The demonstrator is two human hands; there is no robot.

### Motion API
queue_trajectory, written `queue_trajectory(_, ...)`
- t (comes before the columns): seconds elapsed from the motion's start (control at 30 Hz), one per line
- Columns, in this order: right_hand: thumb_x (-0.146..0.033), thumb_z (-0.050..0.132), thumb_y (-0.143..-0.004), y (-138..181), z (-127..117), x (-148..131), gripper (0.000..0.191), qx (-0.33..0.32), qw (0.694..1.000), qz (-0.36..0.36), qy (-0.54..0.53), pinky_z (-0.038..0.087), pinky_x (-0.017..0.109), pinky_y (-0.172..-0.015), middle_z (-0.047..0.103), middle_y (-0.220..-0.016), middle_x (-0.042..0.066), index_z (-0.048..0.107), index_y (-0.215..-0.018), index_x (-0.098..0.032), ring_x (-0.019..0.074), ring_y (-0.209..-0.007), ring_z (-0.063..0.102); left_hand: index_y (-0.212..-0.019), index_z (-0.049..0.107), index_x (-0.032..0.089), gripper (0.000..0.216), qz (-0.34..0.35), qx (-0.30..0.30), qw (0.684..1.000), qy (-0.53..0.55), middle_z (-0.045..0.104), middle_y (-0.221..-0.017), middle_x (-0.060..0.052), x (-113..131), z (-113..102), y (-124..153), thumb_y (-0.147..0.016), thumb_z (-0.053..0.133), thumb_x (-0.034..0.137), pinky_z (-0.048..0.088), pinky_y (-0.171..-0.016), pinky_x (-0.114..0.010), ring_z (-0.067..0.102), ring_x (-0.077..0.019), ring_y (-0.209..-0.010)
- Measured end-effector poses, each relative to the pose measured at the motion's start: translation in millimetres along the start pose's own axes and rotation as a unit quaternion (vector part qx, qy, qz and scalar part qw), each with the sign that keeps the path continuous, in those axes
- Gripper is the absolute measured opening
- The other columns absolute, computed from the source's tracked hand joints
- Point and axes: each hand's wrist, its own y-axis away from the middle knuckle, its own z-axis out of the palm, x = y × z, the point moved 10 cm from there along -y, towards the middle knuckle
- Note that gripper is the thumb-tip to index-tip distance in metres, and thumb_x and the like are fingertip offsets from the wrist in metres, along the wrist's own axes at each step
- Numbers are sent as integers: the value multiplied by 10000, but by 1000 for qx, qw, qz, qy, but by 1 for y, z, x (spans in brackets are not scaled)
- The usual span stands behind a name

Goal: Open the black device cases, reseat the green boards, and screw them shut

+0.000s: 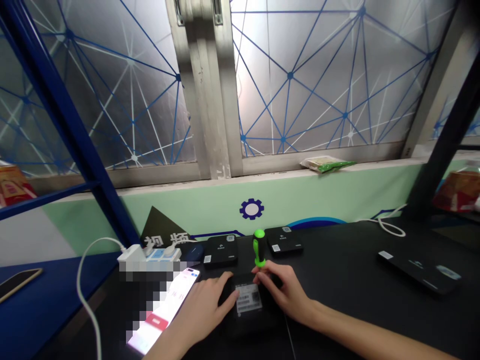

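Your right grip (281, 287) is pinching the screwdriver (258, 250) upright; your splayed left grip (205, 306) is apparently bracing the black box (248, 300) between them; turning is demanding alignment.

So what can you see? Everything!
Screwdriver: one, green-black, upright, centre
Labelled box: one, black, centre
Other boxes: three, black, two rear, one right
Lit phone: one, white-pink, left
Dark phone: one, black, far left
Power strip: one, white-blue, left
Cables: several, white, left and right
Packet: one, green-white, windowsill
Gear picture: one, purple, wall
Windows: several, grey, behind
Table: one, black, underneath
Left grip: one, touching labelled box
Right grip: one, holding screwdriver
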Motion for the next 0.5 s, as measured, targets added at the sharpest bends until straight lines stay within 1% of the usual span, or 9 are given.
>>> queue_trajectory(0.07,-353,517,-999,-1,0,1,267,1,1000,4,4,537,262,-715,732,-826,60,663,-856,-182,187,-748,699,-1357,545,238,533,1,-1,1000,-3,730,-994,-100,0,0,0,-1006,345,586,507,-772,-402,696,-318,-920)
queue_trajectory(0.27,-349,557,-978,-1,-2,6,229,10,1000,22,5,518,260,-676,691,-740,31,676,-900,-170,170,-660,653,-1351,552,225,516,1,-4,1000,2,732,-992,-102,4,-3,0,-1006,363,560,508,-774,-407,701,-318,-906)
queue_trajectory(0.33,-336,542,-987,0,-2,4,223,6,1000,19,1,525,263,-700,713,-781,40,681,-922,-174,176,-696,673,-1352,551,222,515,1,-7,1000,3,732,-996,-105,6,-4,0,-1006,365,555,509,-777,-419,701,-325,-909)
queue_trajectory(0.43,-303,491,-1013,0,0,-2,238,-7,1000,4,-12,534,275,-780,750,-883,62,691,-961,-184,193,-805,712,-1349,553,219,508,0,-8,1000,3,731,-999,-109,6,-4,1,-1006,370,547,511,-777,-426,701,-329,-910)
queue_trajectory(0.5,-290,477,-1020,0,1,-5,244,-11,1000,-4,-16,534,277,-808,759,-907,66,694,-979,-188,195,-830,722,-1347,558,220,510,-2,-5,1000,3,731,-990,-109,5,-4,0,-1004,372,550,511,-776,-424,701,-330,-908)
